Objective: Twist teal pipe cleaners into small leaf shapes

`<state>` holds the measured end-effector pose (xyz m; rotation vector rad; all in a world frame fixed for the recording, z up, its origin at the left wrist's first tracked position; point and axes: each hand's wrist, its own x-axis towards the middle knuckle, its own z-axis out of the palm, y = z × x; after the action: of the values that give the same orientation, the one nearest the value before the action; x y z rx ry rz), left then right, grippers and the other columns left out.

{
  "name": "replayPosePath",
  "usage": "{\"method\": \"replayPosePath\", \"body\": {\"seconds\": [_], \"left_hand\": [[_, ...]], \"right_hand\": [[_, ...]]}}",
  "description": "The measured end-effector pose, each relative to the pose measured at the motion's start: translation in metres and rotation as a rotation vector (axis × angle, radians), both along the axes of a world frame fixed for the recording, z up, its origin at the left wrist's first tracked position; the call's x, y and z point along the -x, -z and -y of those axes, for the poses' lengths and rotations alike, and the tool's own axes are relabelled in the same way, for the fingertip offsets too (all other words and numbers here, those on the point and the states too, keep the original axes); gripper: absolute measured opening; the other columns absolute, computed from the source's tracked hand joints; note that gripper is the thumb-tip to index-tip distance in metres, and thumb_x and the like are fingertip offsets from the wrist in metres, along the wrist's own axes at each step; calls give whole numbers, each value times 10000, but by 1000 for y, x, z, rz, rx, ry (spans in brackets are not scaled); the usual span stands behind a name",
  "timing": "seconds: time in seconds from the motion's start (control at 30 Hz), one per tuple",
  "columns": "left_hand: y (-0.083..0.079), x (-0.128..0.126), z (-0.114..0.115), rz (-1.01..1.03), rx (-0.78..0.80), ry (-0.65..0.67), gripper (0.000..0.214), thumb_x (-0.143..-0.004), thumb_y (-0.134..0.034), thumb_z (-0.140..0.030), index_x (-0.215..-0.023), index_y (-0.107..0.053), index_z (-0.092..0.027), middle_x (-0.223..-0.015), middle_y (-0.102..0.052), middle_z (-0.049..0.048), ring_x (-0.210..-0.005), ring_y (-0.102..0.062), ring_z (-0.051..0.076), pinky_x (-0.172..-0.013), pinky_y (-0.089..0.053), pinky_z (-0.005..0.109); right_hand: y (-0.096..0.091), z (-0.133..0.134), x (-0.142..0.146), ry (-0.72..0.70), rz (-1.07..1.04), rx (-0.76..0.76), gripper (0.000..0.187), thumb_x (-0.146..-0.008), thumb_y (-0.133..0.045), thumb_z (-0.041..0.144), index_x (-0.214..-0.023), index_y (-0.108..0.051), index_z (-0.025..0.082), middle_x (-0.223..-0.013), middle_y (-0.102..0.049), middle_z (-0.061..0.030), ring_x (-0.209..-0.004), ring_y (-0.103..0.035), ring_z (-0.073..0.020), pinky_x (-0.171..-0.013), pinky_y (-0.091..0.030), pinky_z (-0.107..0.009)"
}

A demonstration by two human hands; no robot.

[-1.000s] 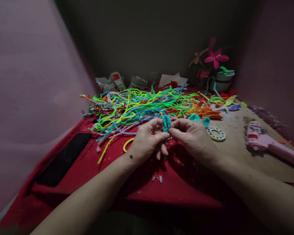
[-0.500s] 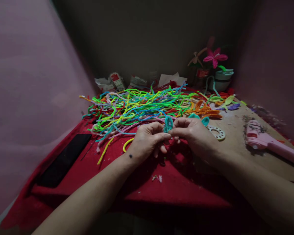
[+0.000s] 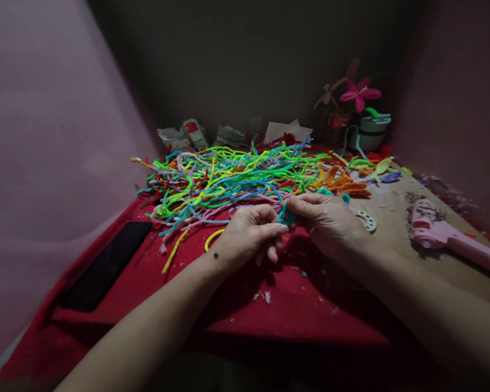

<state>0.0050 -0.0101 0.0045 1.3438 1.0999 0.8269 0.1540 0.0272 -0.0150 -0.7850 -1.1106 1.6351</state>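
Between my two hands is a small teal loop of pipe cleaner (image 3: 285, 215), pinched from both sides. My left hand (image 3: 255, 231) grips its lower end between thumb and fingers. On its upper right side, the thumb and index finger of my right hand (image 3: 322, 215) press it, hiding part of it. More teal pipe-cleaner pieces (image 3: 324, 191) show just behind my right hand. Beyond both hands spreads a big heap of pipe cleaners (image 3: 237, 179) in many colours. A yellow pipe cleaner (image 3: 213, 238) curves beside my left wrist.
A black phone (image 3: 108, 265) lies at the left on the red cloth (image 3: 245, 321). To the right, a pink glue gun (image 3: 453, 237) and a pale ring with holes (image 3: 368, 220) rest on a brown board (image 3: 396, 256). A pot with a pink flower (image 3: 360, 95) stands at the back right.
The teal loop, upright and facing me before, is now tilted and partly covered. My right thumb and fingers have shifted up over its top.
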Motion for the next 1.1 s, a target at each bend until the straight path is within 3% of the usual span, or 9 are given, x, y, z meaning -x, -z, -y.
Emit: {"method": "replayPosePath", "body": {"seconds": [0.13, 0.33, 0.53, 0.8, 0.97, 1.1], "left_hand": [[0, 1, 1, 30, 4, -45, 136, -751, -553, -249, -697, -479, -149, -570, -594, -7, -368, -525, 75, -281, -322, 131], [2, 3, 0, 87, 24, -11, 162, -755, -563, -277, -701, -490, -143, -587, -604, 5, -371, -514, 65, -290, -323, 124], [2, 8, -2, 200, 127, 18, 171, -743, -591, -289, -737, -515, -136, -586, -596, -9, -358, -488, 46, -283, -318, 118], [0, 8, 1, 224, 134, 42, 158, -759, -581, -280, -726, -524, -137, -585, -608, -16, -344, -482, 39, -279, -317, 118], [3, 2, 1, 205, 108, 22, 173, -770, -563, -290, -699, -497, -146, -570, -602, -22, -339, -492, 51, -270, -326, 126], [7, -6, 1, 30, 39, -69, 166, -781, -536, -281, -690, -472, -158, -492, -563, -42, -302, -474, 64, -254, -330, 136]], "right_hand": [[0, 3, 2, -69, 8, 61, 199, -617, -725, 325, -616, -647, 142, -581, -596, -2, -517, -518, -101, -520, -408, -237], [-1, 6, 3, -44, -13, 84, 189, -600, -738, 276, -584, -615, 133, -606, -576, 3, -518, -511, -85, -527, -410, -223], [-4, 4, 3, -231, -105, 121, 151, -605, -706, 186, -716, -610, 151, -692, -600, 2, -604, -568, -111, -615, -459, -257], [-5, 6, 5, -184, -2, 34, 110, -643, -645, 182, -710, -564, 153, -642, -575, 16, -532, -531, -94, -546, -419, -238], [-8, 10, 1, -123, 204, -143, 49, -712, -552, 206, -685, -535, 168, -598, -554, 26, -528, -510, -93, -520, -387, -223], [-11, 12, 0, 0, 493, -215, 78, -679, -505, 163, -601, -511, 173, -491, -521, 33, -452, -474, -92, -430, -335, -210]]}}
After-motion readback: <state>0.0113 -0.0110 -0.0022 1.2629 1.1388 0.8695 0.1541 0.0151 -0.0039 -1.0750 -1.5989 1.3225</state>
